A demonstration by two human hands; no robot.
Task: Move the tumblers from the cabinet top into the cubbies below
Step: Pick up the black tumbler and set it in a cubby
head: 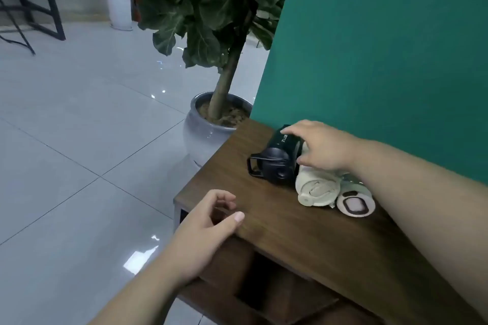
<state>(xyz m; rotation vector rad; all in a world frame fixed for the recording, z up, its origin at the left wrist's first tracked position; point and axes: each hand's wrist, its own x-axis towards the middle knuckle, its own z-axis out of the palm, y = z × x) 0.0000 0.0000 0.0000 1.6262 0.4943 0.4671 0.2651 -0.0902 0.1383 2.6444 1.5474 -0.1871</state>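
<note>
head view looks down on the wooden cabinet top [303,221], and three tumblers lie on their sides there in a row against the green wall [383,47]. furthest along the cabinet top from the person is the dark green tumbler [280,155], its handle lid pointing out toward the cabinet's front edge; the cream tumbler [317,188] lies touching it, and the white tumbler [356,203] sits just beside that one. right hand [324,148] is draped over the dark green tumbler, fingers spread across its body, but not yet closed round it as far as i can tell. left hand [208,227] hovers at the cabinet's front edge, loosely curled and holding nothing. so we're at the pick of the first one, by the look of it. the cubbies [266,287] gape below the cabinet top, apparently empty. next move needs a firm wrap, a lift clear of the cream neighbour so it doesn't roll, then down and into an opening.
</note>
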